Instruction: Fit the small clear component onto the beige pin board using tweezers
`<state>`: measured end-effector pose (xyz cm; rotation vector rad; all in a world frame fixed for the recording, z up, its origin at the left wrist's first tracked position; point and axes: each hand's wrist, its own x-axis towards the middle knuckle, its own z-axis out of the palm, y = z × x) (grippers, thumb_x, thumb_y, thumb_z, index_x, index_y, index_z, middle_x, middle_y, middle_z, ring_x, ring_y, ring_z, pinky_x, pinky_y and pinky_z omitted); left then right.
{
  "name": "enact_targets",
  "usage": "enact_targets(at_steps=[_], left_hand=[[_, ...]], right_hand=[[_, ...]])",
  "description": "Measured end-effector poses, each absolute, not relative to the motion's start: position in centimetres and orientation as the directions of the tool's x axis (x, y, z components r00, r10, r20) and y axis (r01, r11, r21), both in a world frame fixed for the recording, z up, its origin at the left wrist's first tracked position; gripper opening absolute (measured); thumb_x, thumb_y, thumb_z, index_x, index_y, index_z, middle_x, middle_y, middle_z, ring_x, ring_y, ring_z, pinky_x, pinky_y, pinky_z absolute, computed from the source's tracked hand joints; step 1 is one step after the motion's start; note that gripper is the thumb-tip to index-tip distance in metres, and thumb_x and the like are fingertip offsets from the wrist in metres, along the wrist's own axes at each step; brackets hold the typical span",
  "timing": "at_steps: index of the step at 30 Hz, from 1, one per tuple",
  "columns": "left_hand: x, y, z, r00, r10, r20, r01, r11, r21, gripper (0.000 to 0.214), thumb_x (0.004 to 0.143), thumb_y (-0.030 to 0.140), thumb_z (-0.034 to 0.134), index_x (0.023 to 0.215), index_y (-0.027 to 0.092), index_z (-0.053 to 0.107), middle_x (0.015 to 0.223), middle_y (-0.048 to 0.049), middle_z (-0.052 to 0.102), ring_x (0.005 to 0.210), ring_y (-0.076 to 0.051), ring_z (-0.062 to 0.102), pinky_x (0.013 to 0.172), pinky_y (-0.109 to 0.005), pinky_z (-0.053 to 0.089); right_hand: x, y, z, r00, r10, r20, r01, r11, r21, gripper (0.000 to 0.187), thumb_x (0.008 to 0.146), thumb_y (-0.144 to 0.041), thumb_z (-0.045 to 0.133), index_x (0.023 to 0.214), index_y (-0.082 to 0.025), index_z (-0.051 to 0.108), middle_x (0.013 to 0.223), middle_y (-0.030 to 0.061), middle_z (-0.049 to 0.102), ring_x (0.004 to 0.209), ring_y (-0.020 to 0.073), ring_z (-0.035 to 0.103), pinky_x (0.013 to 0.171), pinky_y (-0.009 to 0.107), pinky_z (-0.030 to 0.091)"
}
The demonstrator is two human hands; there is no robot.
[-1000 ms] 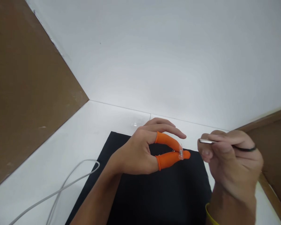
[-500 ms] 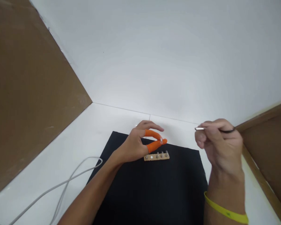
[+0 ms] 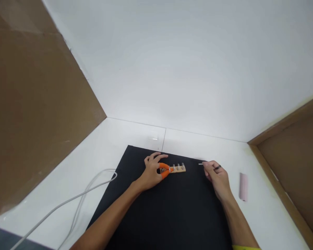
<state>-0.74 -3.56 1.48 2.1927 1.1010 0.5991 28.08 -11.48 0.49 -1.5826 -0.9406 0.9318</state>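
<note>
My left hand (image 3: 151,174), with orange covers on thumb and forefinger, pinches a small clear piece (image 3: 169,169) at the tan strip (image 3: 181,169). Its fingertips hide the strip's left part, and I cannot tell whether the piece is seated there. Along the strip's right part several similar clear pieces (image 3: 178,166) stand upright. To the right, apart from the strip, my right hand (image 3: 217,177) is closed around a thin tool (image 3: 200,164). The tool's silvery tip points left and a dark part shows behind the fingers; its exact kind is unclear.
The strip lies on a black mat (image 3: 172,211) on a white surface. A clear object (image 3: 153,138) lies beyond the mat's far edge. At right is a pink block (image 3: 243,187). A pale cable (image 3: 67,205) loops at left. Brown panels (image 3: 41,114) flank both sides.
My left hand has lowered the clear piece from above the strip onto or against its left part. My right hand has moved down and left, bringing the tool nearer the mat.
</note>
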Motion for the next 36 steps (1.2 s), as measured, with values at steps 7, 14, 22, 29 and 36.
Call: enact_targets(at_steps=[7,14,22,29,36], left_hand=[[-0.6,-3.2,1.4,0.6,0.794,0.096,0.597,-0.524,0.608,0.036,0.104,0.036,0.067,0.136,0.019,0.065,0.143,-0.013,0.065,0.124,-0.028,0.067,0.105,-0.052,0.059],[-0.2,-3.0,1.0,0.606,0.79,0.086,0.619,-0.537,0.573,0.036,0.104,0.036,0.067,0.135,0.019,0.066,0.143,-0.013,0.065,0.124,-0.028,0.067,0.105,-0.051,0.059],[-0.3,-2.8,1.1,0.607,0.793,0.05,0.625,-0.515,0.586,0.036,0.103,0.038,0.068,0.134,0.02,0.067,0.15,-0.0132,0.061,0.136,-0.031,0.061,0.115,-0.057,0.051],[0.1,-2.7,1.6,0.594,0.804,0.013,0.617,-0.466,0.635,0.044,0.091,0.05,0.081,0.124,0.022,0.073,0.157,-0.0118,0.059,0.155,-0.038,0.041,0.128,-0.067,0.027],[-0.9,-1.2,3.9,0.655,0.755,0.012,0.592,-0.524,0.612,0.032,0.097,0.054,0.072,0.115,0.027,0.077,0.158,-0.0077,0.06,0.156,-0.037,0.041,0.128,-0.066,0.025]], right_hand=[[28.4,-12.7,-2.1,0.433,0.887,-0.163,0.022,-0.191,-0.981,0.038,0.101,-0.043,0.069,0.13,-0.018,0.066,0.126,0.0084,0.071,0.103,0.0212,0.072,0.088,0.042,0.063],[28.4,-12.9,-3.0,0.416,0.884,-0.214,0.012,-0.241,-0.97,0.038,0.101,-0.043,0.069,0.13,-0.018,0.066,0.128,0.0088,0.071,0.106,0.0222,0.072,0.09,0.044,0.063],[28.7,-12.8,-3.5,0.411,0.88,-0.239,0.014,-0.268,-0.963,0.038,0.102,-0.044,0.068,0.13,-0.019,0.066,0.128,0.0089,0.071,0.106,0.022,0.072,0.09,0.043,0.063],[28.8,-12.8,-3.8,0.391,0.887,-0.246,0.033,-0.28,-0.959,0.038,0.101,-0.043,0.069,0.131,-0.019,0.066,0.129,0.009,0.07,0.107,0.0225,0.072,0.091,0.044,0.063],[28.8,-12.9,-3.7,0.387,0.889,-0.244,0.056,-0.286,-0.956,0.038,0.102,-0.044,0.068,0.13,-0.019,0.066,0.129,0.0089,0.07,0.107,0.0224,0.072,0.091,0.044,0.063]])
